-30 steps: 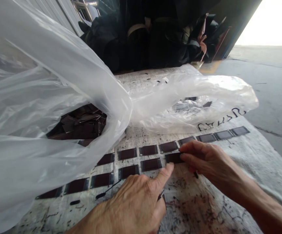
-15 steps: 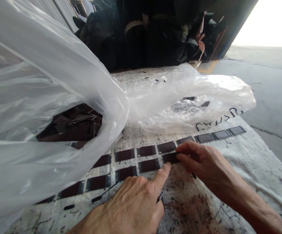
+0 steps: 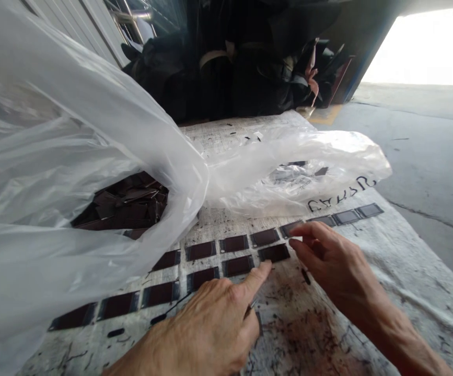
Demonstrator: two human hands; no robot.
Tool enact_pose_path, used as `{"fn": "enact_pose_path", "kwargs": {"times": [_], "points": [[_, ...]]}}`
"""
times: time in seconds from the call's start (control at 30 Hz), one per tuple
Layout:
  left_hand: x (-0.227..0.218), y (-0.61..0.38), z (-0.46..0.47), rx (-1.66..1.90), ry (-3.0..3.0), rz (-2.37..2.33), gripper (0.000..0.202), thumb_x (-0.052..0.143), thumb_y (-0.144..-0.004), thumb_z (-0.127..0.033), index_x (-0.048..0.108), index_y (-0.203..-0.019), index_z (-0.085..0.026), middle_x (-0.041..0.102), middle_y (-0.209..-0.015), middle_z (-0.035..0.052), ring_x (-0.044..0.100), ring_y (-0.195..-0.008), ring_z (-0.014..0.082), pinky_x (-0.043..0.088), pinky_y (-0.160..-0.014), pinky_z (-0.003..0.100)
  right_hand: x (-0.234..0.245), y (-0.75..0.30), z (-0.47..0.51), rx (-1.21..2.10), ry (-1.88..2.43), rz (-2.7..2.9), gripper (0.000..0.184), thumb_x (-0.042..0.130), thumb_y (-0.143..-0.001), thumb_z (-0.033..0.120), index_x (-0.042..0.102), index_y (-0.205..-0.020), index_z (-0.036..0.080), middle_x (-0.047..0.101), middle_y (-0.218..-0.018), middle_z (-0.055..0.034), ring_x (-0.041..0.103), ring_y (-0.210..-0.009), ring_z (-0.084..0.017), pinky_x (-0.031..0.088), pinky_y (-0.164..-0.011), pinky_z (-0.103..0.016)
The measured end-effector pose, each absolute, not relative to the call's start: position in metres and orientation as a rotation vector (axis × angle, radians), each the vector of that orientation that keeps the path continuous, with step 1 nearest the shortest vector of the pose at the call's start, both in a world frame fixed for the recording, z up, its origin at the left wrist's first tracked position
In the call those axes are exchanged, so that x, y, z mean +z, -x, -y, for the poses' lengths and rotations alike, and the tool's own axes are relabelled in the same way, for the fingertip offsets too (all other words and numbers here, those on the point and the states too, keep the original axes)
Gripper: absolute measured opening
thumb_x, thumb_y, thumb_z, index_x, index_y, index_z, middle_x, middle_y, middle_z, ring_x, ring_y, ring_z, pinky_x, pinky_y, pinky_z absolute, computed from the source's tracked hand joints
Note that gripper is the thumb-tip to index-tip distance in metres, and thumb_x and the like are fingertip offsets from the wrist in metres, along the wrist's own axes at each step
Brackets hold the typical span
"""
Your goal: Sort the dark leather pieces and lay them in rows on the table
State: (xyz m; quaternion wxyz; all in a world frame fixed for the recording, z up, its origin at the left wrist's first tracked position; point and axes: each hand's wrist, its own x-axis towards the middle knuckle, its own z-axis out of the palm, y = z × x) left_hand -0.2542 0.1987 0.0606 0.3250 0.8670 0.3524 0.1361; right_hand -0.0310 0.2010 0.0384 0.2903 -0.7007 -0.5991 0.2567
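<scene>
Dark rectangular pieces (image 3: pixel 236 265) lie in two rows on a stained white table cover (image 3: pixel 367 261). My right hand (image 3: pixel 328 261) hovers just right of the end piece of the near row (image 3: pixel 274 253), with thumb and forefinger slightly apart and nothing between them. My left hand (image 3: pixel 210 324) rests on the cover in front of the rows. Its forefinger points at the near edge of that end piece, its other fingers are curled, and a thin dark edge shows between them.
A large clear plastic bag (image 3: pixel 73 156) at the left holds a heap of several dark pieces (image 3: pixel 124 203). A second, flatter plastic bag (image 3: pixel 308 162) lies behind the rows. Dark bundles are piled at the far end. A concrete floor runs along the right.
My right hand has let go of the end piece, which now lies flat in the near row, and has drawn slightly right. My left forefinger stays at its near edge.
</scene>
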Motion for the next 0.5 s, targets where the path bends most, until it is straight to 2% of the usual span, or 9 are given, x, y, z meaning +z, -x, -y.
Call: {"fn": "enact_pose_path", "kwargs": {"times": [0.03,0.1,0.17,0.27,0.37,0.5], "points": [[0.063,0.253,-0.199,0.321,-2.308,-0.906,0.045,0.047,-0.078,-0.01,0.063,-0.117,-0.026,0.067,-0.114,0.0055,0.061,-0.07,0.0147,0.052,-0.073,0.026,0.039,0.03,-0.194,0.713,1.858,1.516,0.01,0.053,-0.083,0.03,0.058,-0.085,0.022,0.059,-0.07,-0.0015,0.052,-0.059,-0.015,0.038,-0.053,-0.026],[0.07,0.251,-0.199,0.262,-2.36,-0.894,0.043,0.047,-0.08,-0.012,0.061,-0.118,-0.027,0.067,-0.112,0.0048,0.062,-0.074,0.016,0.051,-0.073,0.027,0.042,0.032,-0.177,0.969,1.796,1.392,0.02,0.053,-0.085,0.041,0.059,-0.085,0.022,0.053,-0.062,0.0009,0.048,-0.054,-0.013,0.036,-0.048,-0.024],[0.077,0.247,-0.198,0.253,-2.296,-0.976,0.044,0.047,-0.084,-0.016,0.055,-0.126,-0.028,0.07,-0.096,0.0024,0.063,-0.072,0.0151,0.051,-0.071,0.025,0.043,0.038,-0.161,1.365,1.656,1.299,0.028,0.053,-0.084,0.049,0.061,-0.085,0.022,0.048,-0.057,0.003,0.044,-0.051,-0.01,0.035,-0.045,-0.022],[0.084,0.236,-0.196,0.292,-2.001,-1.139,0.04,0.048,-0.088,-0.025,0.051,-0.128,-0.029,0.066,-0.073,-0.0034,0.062,-0.065,0.0125,0.05,-0.065,0.022,0.042,0.05,-0.145,1.815,1.341,1.122,0.034,0.06,-0.079,0.053,0.062,-0.088,0.02,0.054,-0.065,0.0027,0.048,-0.048,-0.007,0.039,-0.044,-0.019],[0.087,0.225,-0.194,0.332,-1.807,-1.157,0.034,0.05,-0.088,-0.031,0.057,-0.12,-0.027,0.064,-0.069,-0.0042,0.061,-0.064,0.0121,0.049,-0.062,0.021,0.038,0.054,-0.143,1.935,1.199,0.914,0.035,0.067,-0.074,0.051,0.062,-0.081,0.017,0.06,-0.068,0.0016,0.048,-0.038,-0.004,0.038,-0.037,-0.016],[0.085,0.216,-0.2,0.368,-1.745,-1.194,0.036,0.048,-0.089,-0.037,0.058,-0.119,-0.022,0.066,-0.068,-0.0021,0.058,-0.058,0.0124,0.046,-0.057,0.022,0.04,0.032,-0.154,1.834,1.262,0.865,0.034,0.067,-0.074,0.048,0.063,-0.078,0.015,0.065,-0.067,-0.0005,0.05,-0.035,-0.004,0.036,-0.035,-0.015]]}}
